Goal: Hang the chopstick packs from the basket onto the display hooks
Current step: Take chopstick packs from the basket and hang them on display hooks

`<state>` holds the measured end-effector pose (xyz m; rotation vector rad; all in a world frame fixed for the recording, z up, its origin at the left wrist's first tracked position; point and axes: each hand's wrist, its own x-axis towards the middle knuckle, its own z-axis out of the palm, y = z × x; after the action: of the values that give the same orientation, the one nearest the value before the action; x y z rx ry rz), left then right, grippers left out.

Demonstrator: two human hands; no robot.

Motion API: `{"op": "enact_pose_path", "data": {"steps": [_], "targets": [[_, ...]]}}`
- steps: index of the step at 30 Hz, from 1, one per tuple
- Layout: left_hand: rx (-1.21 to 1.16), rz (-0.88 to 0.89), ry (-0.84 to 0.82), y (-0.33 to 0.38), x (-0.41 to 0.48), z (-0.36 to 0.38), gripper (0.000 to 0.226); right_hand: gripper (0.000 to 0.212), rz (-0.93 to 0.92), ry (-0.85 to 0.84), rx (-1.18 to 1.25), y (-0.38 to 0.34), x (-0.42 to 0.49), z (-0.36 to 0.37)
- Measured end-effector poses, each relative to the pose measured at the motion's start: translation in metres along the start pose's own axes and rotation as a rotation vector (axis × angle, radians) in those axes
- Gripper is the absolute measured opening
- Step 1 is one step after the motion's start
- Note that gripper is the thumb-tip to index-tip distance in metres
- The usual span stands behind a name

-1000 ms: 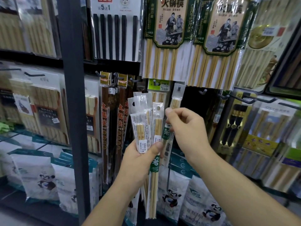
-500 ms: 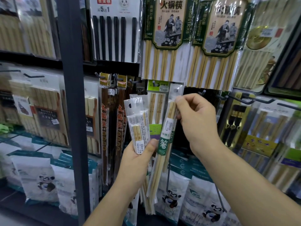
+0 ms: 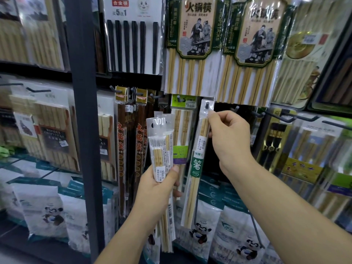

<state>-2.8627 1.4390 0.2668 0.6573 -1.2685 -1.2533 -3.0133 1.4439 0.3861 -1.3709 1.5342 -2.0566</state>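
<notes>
Held: one chopstick pack (image 3: 196, 168), top edge pinched at the hook (image 3: 206, 106) by my right fingers (image 3: 219, 116); spare packs (image 3: 162, 145) gripped by left fingers (image 3: 174, 169); dark gap (image 3: 223, 108) just right of the pinch.

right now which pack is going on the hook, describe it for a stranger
Find the two large green-framed chopstick packs up top. Below their join, the right hand pinches a narrow clear pack at a hook. Only it shows a dark green band with a white character.
</notes>
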Motion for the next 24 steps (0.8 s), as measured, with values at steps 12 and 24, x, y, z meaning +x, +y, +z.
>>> {"op": "enact_pose_path", "data": {"steps": [12, 24], "targets": [[-0.110, 0.008, -0.020, 0.002, 0.000, 0.002, 0.020, 0.029, 0.000, 0.006, -0.041, 0.008, -0.018, -0.008], [-0.138, 0.006, -0.136, 0.008, -0.003, 0.003, 0.020, 0.011, -0.074, -0.314, -0.175, -0.006, -0.039, 0.007]]}}
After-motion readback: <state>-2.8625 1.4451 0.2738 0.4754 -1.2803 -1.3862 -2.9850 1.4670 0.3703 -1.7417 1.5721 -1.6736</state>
